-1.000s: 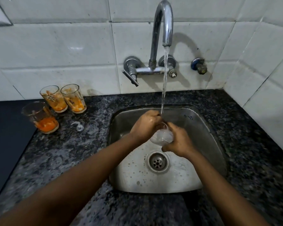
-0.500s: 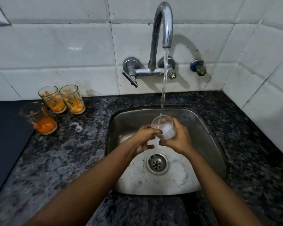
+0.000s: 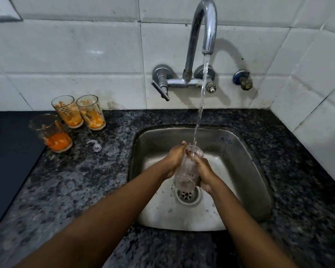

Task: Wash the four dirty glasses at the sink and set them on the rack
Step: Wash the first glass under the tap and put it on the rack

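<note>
Your left hand and right hand grip a clear glass between them over the sink, above the drain; fingers of both curl round its sides. Water from the tap falls onto its rim. Three orange-stained glasses stand together on the counter, left of the sink.

Both bare forearms reach forward over the steel sink basin, the left hand and right hand pressed close together, fingers curled round a clear drinking glass between them.
</note>
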